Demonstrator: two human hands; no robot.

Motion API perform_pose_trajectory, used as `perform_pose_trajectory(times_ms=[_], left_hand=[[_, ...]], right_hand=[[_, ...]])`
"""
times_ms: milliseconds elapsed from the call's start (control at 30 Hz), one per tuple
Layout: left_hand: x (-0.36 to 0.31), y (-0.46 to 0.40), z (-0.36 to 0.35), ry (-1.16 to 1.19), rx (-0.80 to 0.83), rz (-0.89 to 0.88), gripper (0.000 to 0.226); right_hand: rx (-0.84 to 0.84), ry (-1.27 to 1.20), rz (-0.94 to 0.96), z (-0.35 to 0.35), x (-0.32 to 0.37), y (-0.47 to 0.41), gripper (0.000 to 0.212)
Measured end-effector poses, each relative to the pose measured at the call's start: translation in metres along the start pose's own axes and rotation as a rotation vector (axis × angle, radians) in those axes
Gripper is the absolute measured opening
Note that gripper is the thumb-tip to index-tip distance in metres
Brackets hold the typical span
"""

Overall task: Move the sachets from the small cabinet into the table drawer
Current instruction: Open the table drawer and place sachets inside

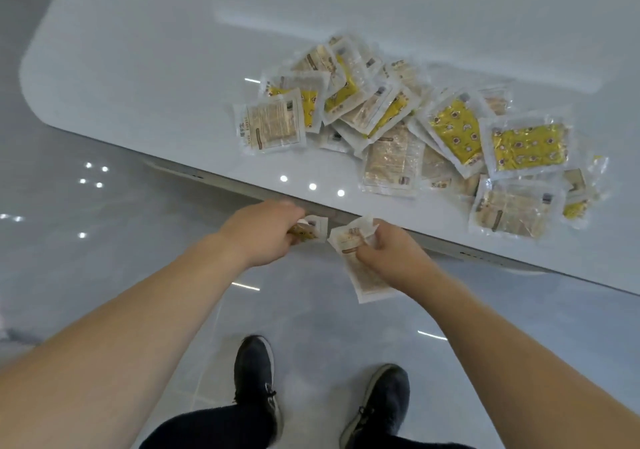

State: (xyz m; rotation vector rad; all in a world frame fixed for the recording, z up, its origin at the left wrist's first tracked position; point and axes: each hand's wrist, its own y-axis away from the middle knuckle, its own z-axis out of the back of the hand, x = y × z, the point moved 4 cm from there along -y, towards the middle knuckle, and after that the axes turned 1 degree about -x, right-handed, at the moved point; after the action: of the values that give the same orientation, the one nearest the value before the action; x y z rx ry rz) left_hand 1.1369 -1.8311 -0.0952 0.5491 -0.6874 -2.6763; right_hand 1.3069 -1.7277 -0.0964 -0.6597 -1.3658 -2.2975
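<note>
A heap of several clear sachets with yellow or beige contents lies on the white table, near its front edge. My left hand grips a small sachet just below the table's edge. My right hand holds a beige sachet that hangs down in front of the edge. The two hands are close together under the rim. A grey strip under the tabletop runs behind the hands; whether it is a drawer front, I cannot tell.
Glossy grey tiled floor lies below and to the left of the table. My two dark shoes stand on it near the bottom. The table's rounded corner is at the left.
</note>
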Motion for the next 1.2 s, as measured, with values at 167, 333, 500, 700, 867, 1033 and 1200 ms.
perform_pose_trajectory(times_ms=[167, 333, 500, 700, 867, 1033, 1200], left_hand=[[0.018, -0.020, -0.052, -0.032, -0.150, -0.094, 0.012], [0.028, -0.050, -0.104, -0.105, -0.329, -0.244, 0.017], [0.030, -0.074, -0.133, -0.277, -0.533, -0.356, 0.018], [0.017, -0.089, -0.151, -0.227, -0.589, -0.325, 0.022], [0.011, -0.083, -0.155, -0.225, -0.446, -0.245, 0.020], [0.010, -0.069, -0.154, -0.271, -0.309, -0.242, 0.029], [0.005, -0.048, -0.154, -0.346, -0.174, -0.196, 0.035]], right_hand=[[-0.115, 0.209, 0.214, -0.026, -0.038, -0.030, 0.012], [-0.242, 0.368, 0.442, -0.045, -0.079, -0.077, 0.012], [-0.385, 0.388, 0.580, -0.051, -0.095, -0.112, 0.021], [-0.429, 0.230, 0.604, -0.044, -0.108, -0.103, 0.021], [-0.484, 0.235, 0.596, -0.042, -0.102, -0.082, 0.019], [-0.432, 0.299, 0.610, -0.046, -0.076, -0.054, 0.018], [-0.304, 0.303, 0.479, -0.031, -0.050, -0.020, 0.024]])
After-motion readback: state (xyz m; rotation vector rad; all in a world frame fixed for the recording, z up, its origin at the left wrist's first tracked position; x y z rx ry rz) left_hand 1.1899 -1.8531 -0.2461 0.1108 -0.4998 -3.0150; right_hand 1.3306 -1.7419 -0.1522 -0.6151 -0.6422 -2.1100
